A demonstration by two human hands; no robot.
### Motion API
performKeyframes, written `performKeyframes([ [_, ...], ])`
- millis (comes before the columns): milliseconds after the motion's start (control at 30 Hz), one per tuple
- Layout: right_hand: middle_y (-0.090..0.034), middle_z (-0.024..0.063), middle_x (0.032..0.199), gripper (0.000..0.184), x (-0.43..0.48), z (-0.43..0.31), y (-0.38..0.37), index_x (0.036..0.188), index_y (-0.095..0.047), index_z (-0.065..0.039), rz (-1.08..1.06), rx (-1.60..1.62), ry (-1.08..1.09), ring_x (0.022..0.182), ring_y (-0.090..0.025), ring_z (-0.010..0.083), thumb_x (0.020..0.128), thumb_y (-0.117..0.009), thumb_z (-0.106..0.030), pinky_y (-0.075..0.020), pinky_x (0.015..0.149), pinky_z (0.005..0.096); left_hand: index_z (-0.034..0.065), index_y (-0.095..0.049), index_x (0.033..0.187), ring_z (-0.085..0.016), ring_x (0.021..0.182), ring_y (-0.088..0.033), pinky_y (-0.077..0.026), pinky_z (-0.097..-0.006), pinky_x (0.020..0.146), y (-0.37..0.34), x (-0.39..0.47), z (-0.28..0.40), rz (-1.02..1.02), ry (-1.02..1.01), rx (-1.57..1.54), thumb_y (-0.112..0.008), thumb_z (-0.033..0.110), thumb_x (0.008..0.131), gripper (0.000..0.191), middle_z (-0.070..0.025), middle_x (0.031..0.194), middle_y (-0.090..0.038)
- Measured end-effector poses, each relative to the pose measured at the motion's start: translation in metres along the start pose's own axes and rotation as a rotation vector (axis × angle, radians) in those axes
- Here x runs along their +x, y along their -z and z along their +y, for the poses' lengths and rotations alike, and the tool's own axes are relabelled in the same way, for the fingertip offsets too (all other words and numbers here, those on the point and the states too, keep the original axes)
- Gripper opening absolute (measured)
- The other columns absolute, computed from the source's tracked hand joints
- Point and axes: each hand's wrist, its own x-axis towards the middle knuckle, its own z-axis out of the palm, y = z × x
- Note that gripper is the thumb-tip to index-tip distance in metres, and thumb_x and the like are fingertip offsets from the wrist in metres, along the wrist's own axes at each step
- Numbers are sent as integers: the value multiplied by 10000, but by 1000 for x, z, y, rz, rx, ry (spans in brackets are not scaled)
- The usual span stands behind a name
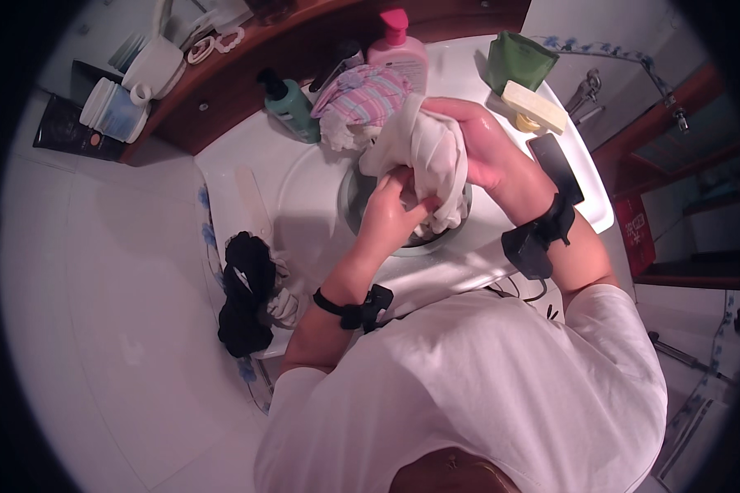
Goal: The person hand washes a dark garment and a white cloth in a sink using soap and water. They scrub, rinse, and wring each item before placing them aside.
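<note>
A wet-looking white cloth (428, 145) is bunched between my two hands, raised over a round grey basin (353, 206). My left hand (390, 212) grips its lower left side, the fingers tucked into the folds. Around its right side curves my right hand (478, 138), the fingertips hidden behind the fabric. More pale fabric (450, 220) hangs or lies at the basin's mouth below; I cannot tell whether it is the same piece. The basin sits in the white washbasin (308, 228). Just behind the cloth lies a pink striped cloth (370, 95) with a white frilly edge.
At the back stand a teal pump bottle (291, 111) and a pink pump bottle (401, 58). A green pouch (518, 61), a pale soap bar (535, 106) and a dark phone-like slab (556, 167) line the right rim. Black clothing (246, 293) drapes over the left edge.
</note>
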Motion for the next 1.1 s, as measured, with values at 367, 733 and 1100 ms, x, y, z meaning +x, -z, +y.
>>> performKeyframes([
  [367,-626,119,947,277,-21,42,73,1022,-623,-71,355,-1442,53,900,-599,253,873,-512,-276,-455,824,360,-15,-597,853,-94,652,-521,-434,-264,592,37,21,21,-13,328,-619,-605,133,853,149,-88,887,-565],
  [733,-511,151,1283,524,-8,63,68,1306,-429,-8,-309,241,30,1141,-527,287,941,-393,-383,-426,979,411,-27,-512,1179,-115,932,-556,-468,-255,777,43,3,6,185,422,-387,-549,87,864,337,-95,1126,-552],
  [1100,-489,140,1310,506,-12,61,102,1329,-411,-11,-29,-351,-73,1179,-492,233,949,-421,-345,-388,1016,357,-27,-540,1053,-110,823,-586,-470,-247,778,78,15,7,79,574,-653,-590,56,872,205,-65,944,-616],
])
